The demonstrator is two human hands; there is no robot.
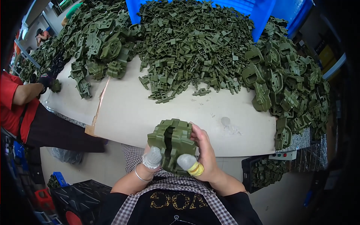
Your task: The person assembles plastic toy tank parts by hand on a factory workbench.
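Held between both hands, just in front of the table's near edge, is a green blocky plastic part [178, 137] with a black stripe down its middle. My left hand [150, 159] grips its left side, the thumb wrapped in a grey cover. On the right side, my right hand [202, 153] curls around it, its thumb covered in grey with a yellow band. Some of my fingers are hidden behind the part. Beyond it on the table [180, 120], a small green connector piece [202, 92] lies apart from a large heap of small green pieces [195, 48].
Larger green shells [281, 78] pile up at the right, and more green parts [101, 41] at the left. Blue bin walls [262, 18] stand behind. A co-worker in red [15, 97] works at the left. A dark crate [262, 172] holds green parts below the table's right edge.
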